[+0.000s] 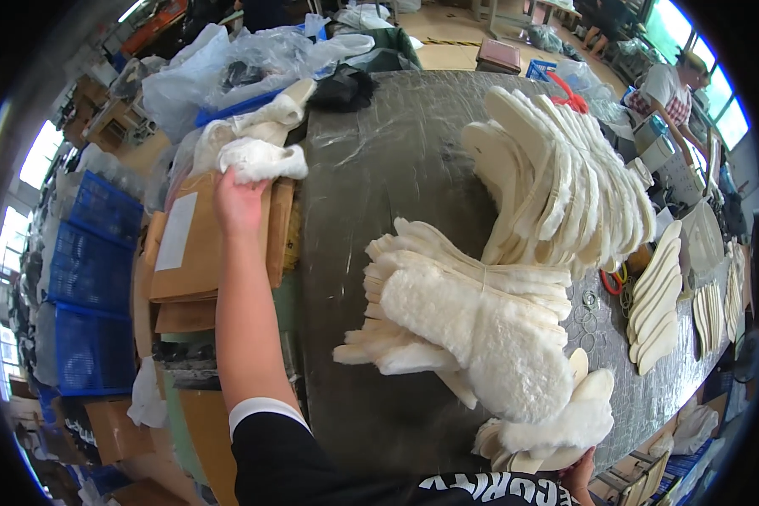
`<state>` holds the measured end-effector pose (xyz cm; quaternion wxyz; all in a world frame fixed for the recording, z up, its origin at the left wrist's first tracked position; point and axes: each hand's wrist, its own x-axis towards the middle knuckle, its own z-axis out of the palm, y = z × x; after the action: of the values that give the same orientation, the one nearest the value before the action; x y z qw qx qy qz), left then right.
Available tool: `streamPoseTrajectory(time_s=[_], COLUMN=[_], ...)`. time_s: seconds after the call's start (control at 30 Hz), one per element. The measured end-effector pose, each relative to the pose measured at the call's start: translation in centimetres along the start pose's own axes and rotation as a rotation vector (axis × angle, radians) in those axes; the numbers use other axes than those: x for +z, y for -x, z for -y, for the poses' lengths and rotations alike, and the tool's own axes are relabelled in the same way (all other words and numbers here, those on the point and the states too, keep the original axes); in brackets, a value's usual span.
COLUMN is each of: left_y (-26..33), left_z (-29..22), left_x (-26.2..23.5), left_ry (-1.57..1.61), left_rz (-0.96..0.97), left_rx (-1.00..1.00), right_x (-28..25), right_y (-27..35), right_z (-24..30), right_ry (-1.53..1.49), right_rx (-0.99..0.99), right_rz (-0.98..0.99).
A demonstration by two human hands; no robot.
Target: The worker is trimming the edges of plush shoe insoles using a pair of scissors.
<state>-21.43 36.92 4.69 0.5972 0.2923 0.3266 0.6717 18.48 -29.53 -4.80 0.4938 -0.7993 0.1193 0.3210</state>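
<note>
My left hand [243,202] reaches out to the far left, its fingers closed on a white fleecy insole bundle [261,162]; the fingertips are partly hidden beneath it. More cream fleece insoles [282,110] lie just beyond that hand. Low at the right, close to my body, my right hand [578,474] grips the edge of a small bundle of fleece insoles [565,423]; most of its fingers are out of sight. Beside this bundle, a larger stack of tied fleece insoles [472,312] rests on the metal-topped table [371,160]. Another big row of insoles [557,177] stands on edge behind it.
Brown cardboard [215,249] is stacked along the table's left edge, with blue crates [97,278] further left. Clear plastic bags [228,72] heap at the far left. Red-handled scissors [613,280], elastic rings [589,320] and loose insoles [656,295] lie at right. A person [670,93] works beyond.
</note>
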Motion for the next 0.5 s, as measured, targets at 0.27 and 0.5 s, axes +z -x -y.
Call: streamPoseTrajectory(time_s=[0.27,0.5], left_y=[6.8,10.1], left_z=[-6.7,-8.4], left_x=[0.1,0.6], left_ry=[0.173,-0.198], left_rz=[0.144,0.074], left_rx=[-0.152,-0.329], right_x=[-0.4,-0.4], right_y=[0.2,0.3], right_z=[0.1,-0.2], right_ry=[-0.123,-0.129], right_rx=[0.109,0.098], right_rz=[0.041,0.075])
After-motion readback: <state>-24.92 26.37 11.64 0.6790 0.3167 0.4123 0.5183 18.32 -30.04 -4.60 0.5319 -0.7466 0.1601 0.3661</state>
